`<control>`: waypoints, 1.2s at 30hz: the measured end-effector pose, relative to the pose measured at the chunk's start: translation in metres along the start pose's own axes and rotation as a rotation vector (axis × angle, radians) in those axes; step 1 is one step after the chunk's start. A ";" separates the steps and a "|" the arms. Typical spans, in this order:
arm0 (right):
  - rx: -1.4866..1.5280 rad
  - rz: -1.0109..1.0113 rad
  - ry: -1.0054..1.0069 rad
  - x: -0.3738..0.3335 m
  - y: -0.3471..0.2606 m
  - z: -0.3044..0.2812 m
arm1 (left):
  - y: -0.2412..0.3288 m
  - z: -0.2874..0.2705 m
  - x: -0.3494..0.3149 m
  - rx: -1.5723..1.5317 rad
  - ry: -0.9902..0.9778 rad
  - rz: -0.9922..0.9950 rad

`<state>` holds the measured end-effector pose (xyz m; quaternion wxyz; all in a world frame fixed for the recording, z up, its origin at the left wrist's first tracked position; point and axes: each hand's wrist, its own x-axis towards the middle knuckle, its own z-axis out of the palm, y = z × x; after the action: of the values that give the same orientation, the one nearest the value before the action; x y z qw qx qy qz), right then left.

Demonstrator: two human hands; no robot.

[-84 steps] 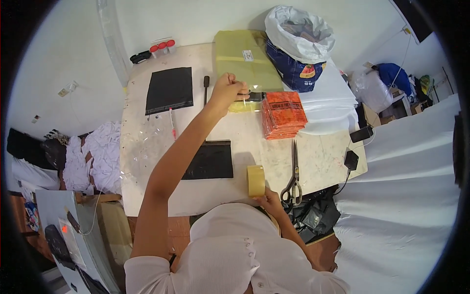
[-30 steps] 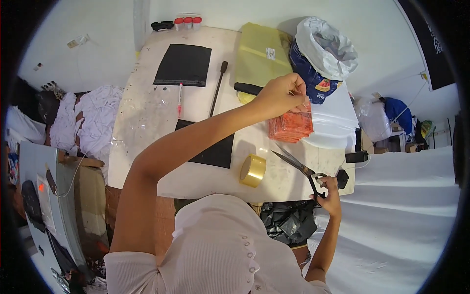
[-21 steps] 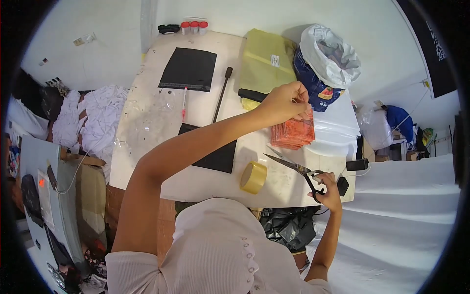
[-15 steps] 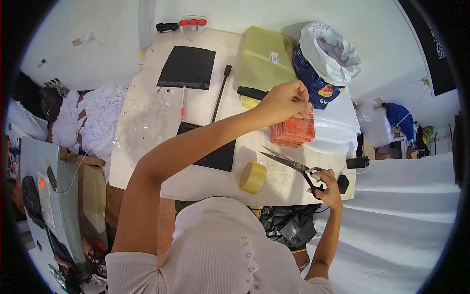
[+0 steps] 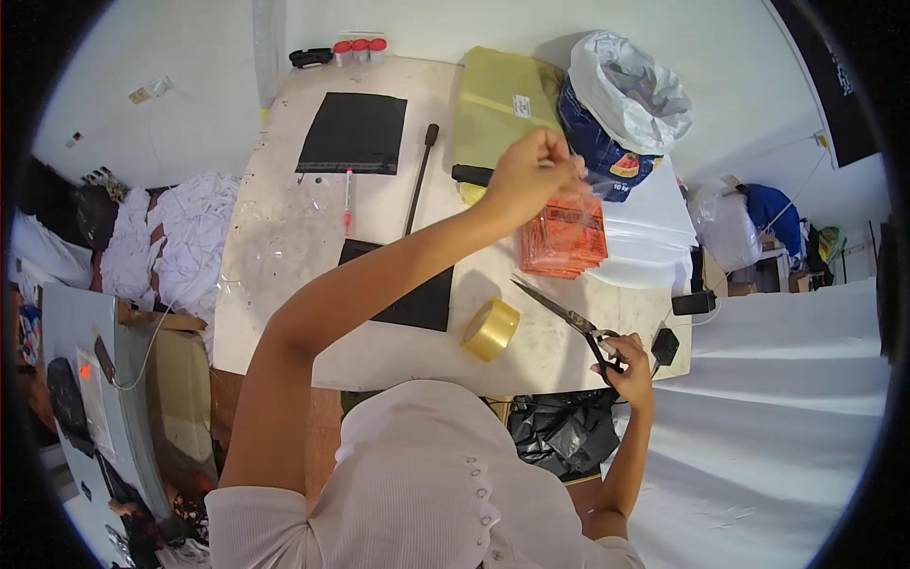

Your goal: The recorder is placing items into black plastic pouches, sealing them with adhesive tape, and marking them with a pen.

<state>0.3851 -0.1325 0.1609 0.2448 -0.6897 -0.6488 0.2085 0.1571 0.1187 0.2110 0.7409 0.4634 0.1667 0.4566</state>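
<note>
My left hand (image 5: 534, 178) is raised above the stack of orange-red packets (image 5: 561, 248), fingers pinched. A faint see-through blur shows at its fingertips; I cannot make out what it is. Lower right, my right hand (image 5: 629, 372) grips black-handled scissors (image 5: 580, 323) by the finger loops, the nearly closed blades pointing up and left past the packets. Between my arms, near the front edge, a yellowish packing tape roll (image 5: 491, 330) lies tilted. Partly hidden by my left forearm is a flat black sheet (image 5: 409, 302).
At the back lie a black bag (image 5: 353, 133), a pink-and-white pen (image 5: 348, 201), a dark rod (image 5: 421, 180) and a yellow package (image 5: 495, 104). A blue-and-white sack (image 5: 607, 142) stands back right, beside white sheets (image 5: 654, 223). Black adapters (image 5: 693, 302) sit at the right edge.
My left hand has shifted slightly left and back. The scissors' blades have come together. The tape roll appears slightly turned. The whole view has moved a little.
</note>
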 end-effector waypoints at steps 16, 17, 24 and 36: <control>0.566 0.442 0.158 -0.081 0.095 0.089 | 0.032 -0.056 -0.030 0.033 0.000 -0.344; 0.569 0.445 0.164 -0.083 0.097 0.094 | 0.030 -0.060 -0.033 0.037 0.000 -0.364; 0.182 0.403 0.283 -0.079 0.062 0.110 | 0.025 -0.064 -0.047 0.024 -0.004 -0.436; 0.812 0.431 0.439 -0.027 -0.002 0.097 | 0.033 -0.033 -0.065 -0.093 -0.113 -0.456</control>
<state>0.3228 -0.1529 0.0846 0.5750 -0.6847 -0.2916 0.3398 0.0835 0.0870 0.2104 0.8535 0.4042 0.2039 0.2581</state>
